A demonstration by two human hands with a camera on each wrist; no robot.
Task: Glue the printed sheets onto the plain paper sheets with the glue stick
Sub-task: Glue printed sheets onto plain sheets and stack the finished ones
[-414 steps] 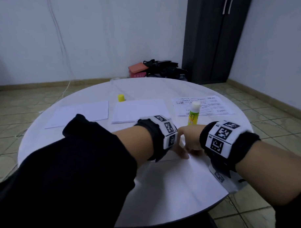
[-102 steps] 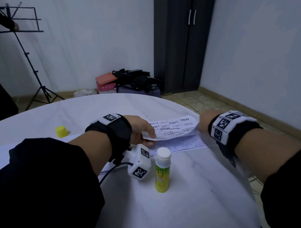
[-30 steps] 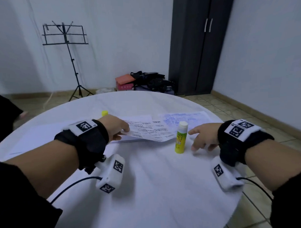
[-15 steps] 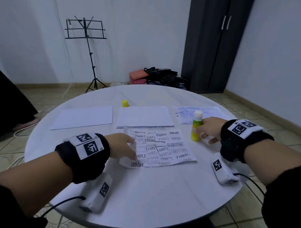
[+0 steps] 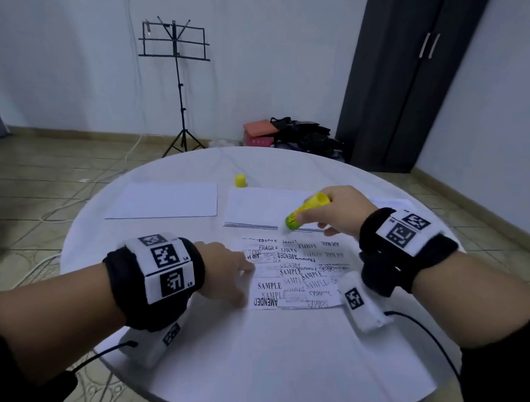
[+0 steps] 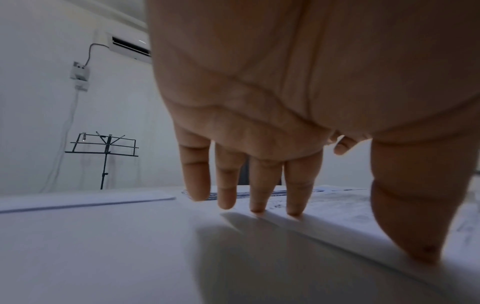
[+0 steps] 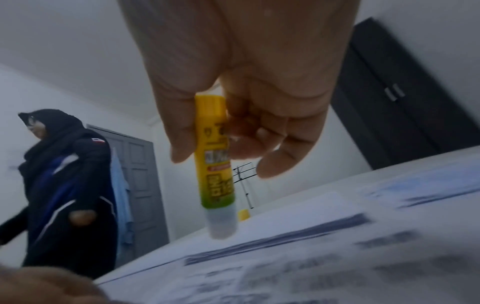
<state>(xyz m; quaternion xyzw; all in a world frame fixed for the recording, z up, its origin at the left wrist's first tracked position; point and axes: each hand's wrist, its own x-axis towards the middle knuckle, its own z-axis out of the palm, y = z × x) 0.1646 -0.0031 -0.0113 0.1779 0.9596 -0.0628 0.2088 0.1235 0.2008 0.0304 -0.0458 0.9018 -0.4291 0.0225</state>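
Observation:
A printed sheet [image 5: 302,274] with SAMPLE and FRAGILE text lies flat on the round white table [image 5: 263,366] in front of me. My left hand [image 5: 230,277] presses its left edge with straight fingers [image 6: 293,195] and thumb. My right hand [image 5: 321,217] grips the yellow-green glue stick [image 5: 306,213], uncapped and tilted, its white tip pointing down-left just above the sheet's far edge. In the right wrist view the glue stick [image 7: 215,174] hangs tip-down over the paper. A stack of plain paper [image 5: 255,205] lies behind, and a single plain sheet [image 5: 164,199] to its left.
The yellow cap [image 5: 240,180] stands beyond the plain stack. Another printed sheet [image 5: 393,202] peeks out behind my right wrist. A music stand [image 5: 177,83], bags [image 5: 297,136] on the floor and a dark wardrobe [image 5: 403,75] stand beyond the table. A person in dark clothes [image 7: 64,185] is nearby.
My right hand has lifted the glue stick off the table and tilted its tip down towards the printed sheet. The sheet's raised left edge now lies flat under my left hand.

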